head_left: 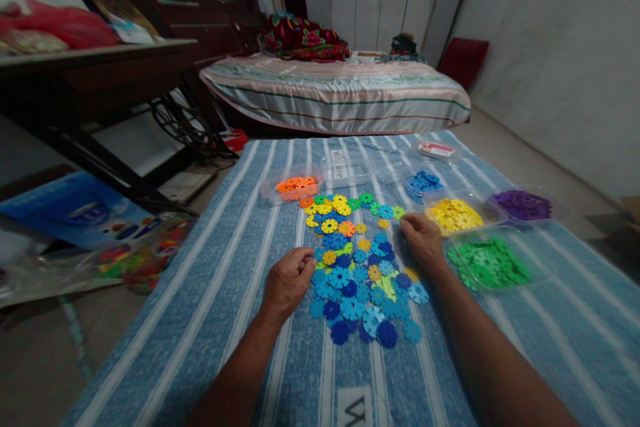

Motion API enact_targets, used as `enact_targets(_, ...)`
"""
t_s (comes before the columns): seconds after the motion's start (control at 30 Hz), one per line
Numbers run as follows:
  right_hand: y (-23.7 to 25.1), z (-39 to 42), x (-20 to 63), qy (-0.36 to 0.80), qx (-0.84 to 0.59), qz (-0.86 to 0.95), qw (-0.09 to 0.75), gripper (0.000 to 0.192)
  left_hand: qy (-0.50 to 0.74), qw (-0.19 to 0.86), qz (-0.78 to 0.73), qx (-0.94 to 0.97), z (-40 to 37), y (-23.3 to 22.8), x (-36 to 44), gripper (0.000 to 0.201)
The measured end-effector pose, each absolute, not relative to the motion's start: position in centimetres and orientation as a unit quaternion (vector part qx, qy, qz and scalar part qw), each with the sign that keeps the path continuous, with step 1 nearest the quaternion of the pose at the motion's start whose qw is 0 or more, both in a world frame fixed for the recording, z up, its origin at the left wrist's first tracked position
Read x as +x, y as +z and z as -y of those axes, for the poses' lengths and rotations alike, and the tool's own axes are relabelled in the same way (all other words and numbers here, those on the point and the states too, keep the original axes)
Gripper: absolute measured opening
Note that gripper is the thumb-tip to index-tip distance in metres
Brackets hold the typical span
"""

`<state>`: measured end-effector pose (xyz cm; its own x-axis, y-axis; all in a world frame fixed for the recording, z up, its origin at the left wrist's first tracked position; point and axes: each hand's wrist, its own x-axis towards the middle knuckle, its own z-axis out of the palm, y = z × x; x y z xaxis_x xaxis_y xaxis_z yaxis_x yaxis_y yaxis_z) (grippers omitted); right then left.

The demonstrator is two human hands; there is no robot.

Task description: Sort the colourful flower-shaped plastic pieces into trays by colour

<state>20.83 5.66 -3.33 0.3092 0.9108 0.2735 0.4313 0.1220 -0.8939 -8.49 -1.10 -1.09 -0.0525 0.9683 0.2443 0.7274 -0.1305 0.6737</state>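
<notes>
A loose pile of flat snowflake-shaped plastic discs (357, 273), mostly blue with some yellow, green and orange, lies on a blue striped cloth (210, 280). My left hand (287, 280) rests at the pile's left edge with its fingers curled in, touching the discs; whether it holds one I cannot tell. My right hand (424, 240) lies at the pile's upper right edge, fingers bent down onto the discs, beside a clear tray of yellow discs (454, 213).
More clear trays hold sorted discs: orange (296, 185), blue (423, 182), purple (523, 203), green (487, 263). A small packet (436, 149) lies at the cloth's far edge. A bed (340, 93) stands beyond; a dark table (90, 73) and bags stand left.
</notes>
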Motion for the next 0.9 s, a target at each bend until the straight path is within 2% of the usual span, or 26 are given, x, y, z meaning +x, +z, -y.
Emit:
enact_targets(0.67, -3.39, -5.73, 20.85, 0.230, -0.618, 0.544, 0.519, 0.028, 0.353, 0.175, -0.636, 0.663, 1.01, -1.16, -8.53, 0.021)
enact_targets(0.9, -3.80, -5.83, 20.89, 0.241, -0.614, 0.534, 0.529, 0.027, 0.361, 0.237, -0.654, 0.622, 0.44, -0.83, -8.61, 0.021)
